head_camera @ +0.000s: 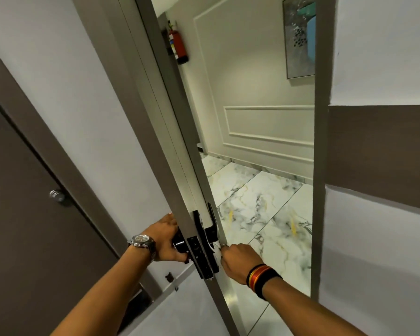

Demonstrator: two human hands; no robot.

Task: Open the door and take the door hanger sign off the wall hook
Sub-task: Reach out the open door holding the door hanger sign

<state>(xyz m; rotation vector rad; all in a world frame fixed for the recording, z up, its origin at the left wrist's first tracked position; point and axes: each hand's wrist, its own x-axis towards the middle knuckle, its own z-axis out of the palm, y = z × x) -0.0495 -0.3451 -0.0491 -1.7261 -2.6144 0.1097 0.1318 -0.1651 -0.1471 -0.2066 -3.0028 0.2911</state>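
The door (pixel 170 132) stands partly open, its grey edge toward me, with a black lock plate (pixel 200 253) and a black outer handle (pixel 212 226). My left hand (pixel 164 238) is shut on the black inner door handle (pixel 178 242) on the near side. My right hand (pixel 238 259) reaches around the door's edge just below the outer handle, with its fingers closed on a small white piece (pixel 217 246), mostly hidden by the door. I cannot tell whether that piece is the sign. No wall hook shows.
Through the gap lies a corridor with a marble tile floor (pixel 260 209) and a panelled wall (pixel 257 98). A red fire extinguisher (pixel 180 44) hangs there, and a framed picture (pixel 299 37). The door frame (pixel 321 141) stands right; a dark door with a knob (pixel 57 195) is left.
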